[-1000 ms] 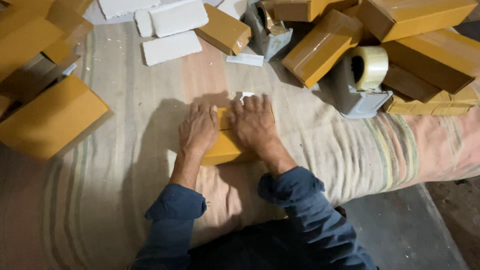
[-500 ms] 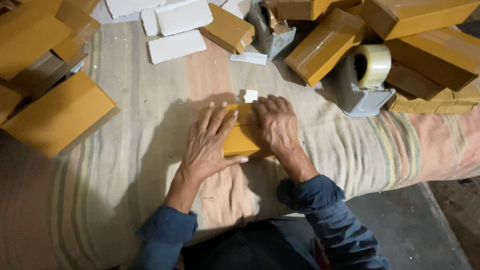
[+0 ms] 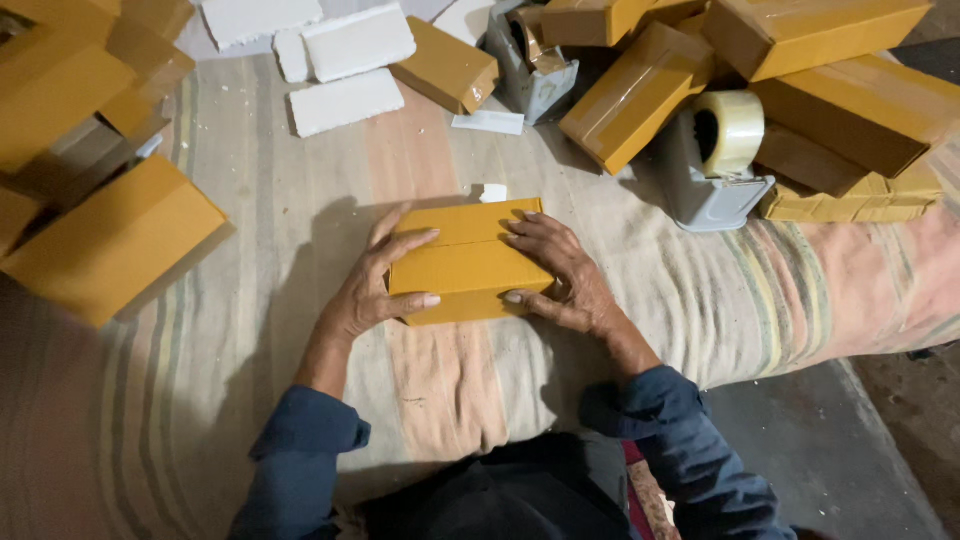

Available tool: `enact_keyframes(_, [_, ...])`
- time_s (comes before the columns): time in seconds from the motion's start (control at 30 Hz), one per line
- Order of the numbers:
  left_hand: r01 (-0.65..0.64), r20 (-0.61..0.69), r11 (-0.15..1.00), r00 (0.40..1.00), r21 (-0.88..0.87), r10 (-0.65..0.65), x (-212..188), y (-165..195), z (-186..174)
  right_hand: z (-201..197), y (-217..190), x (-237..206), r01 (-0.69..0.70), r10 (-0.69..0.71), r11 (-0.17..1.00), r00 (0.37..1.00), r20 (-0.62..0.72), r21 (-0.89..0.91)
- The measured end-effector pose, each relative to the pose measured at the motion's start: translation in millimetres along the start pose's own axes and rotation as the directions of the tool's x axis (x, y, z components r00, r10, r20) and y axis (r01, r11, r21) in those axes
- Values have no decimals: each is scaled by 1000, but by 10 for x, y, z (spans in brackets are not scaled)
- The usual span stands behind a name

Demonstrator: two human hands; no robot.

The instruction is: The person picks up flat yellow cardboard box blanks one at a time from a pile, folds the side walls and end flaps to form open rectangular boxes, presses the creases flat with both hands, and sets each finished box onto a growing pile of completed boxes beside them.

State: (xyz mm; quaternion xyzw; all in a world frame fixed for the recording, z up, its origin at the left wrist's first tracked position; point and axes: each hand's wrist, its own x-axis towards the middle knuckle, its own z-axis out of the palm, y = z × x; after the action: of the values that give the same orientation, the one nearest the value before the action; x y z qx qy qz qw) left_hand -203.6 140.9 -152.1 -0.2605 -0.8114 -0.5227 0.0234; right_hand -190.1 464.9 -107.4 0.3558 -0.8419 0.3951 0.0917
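Note:
A small yellow cardboard box lies on the striped cloth in front of me, its top flaps closed along a middle seam. My left hand grips its left end, thumb on the near side and fingers over the top. My right hand holds its right end, fingers spread across the top and front edge. Both sleeves are dark blue.
A grey tape dispenser with a roll of clear tape stands to the right, a second dispenser behind it. Taped yellow boxes pile up at the back right, more boxes at the left. White foam slabs lie at the back.
My hands had been pressing down on the box top. They have moved apart to the two ends, and the whole closed box now shows between them.

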Motion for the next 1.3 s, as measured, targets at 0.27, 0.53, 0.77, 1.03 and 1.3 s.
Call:
enact_keyframes(0.27, [35,-19,999,999,-32,-36,177,-25,55,358,344,226,-152,284,925,886,-367,349])
enact_keyframes(0.53, [-39,-240,994,971,-98,14,56,148,273,191,350,224,-109,229,866,954,-193,489])
enact_keyframes(0.77, [548,296,325,759,-771,-580,275,348,18,-272,-4,182,8,21,782,999,-39,623])
enact_keyframes(1.03, [818,-16,547,554,-178,-833,400,106,192,211,319,291,-690,742,493,652,159,530])
enact_keyframes(1.3, [310,-187,809,873,-499,-450,312,-125,495,753,949,103,-558,553,734,822,-137,-387])
